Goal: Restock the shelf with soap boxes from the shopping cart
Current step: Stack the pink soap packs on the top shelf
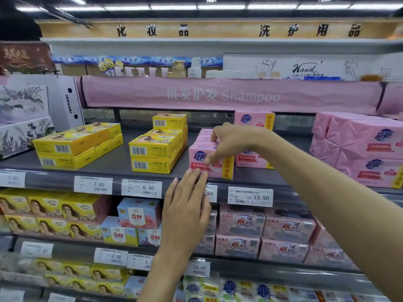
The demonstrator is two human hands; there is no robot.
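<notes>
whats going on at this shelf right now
A person is placing a pink box at the front of the shelf. The right hand grips it from the top, and the left hand touches its lower front edge with straight fingers. Stacked yellow boxes sit to its left.

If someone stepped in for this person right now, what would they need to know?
Right hand grips the front pink soap box from above, thumb on its face.
Left hand, fingers straight, touches the box's lower front edge.
Done: that box stands at the shelf front, beside yellow boxes.
Left: probably square it up and fetch more; the cart is out of view.
</notes>
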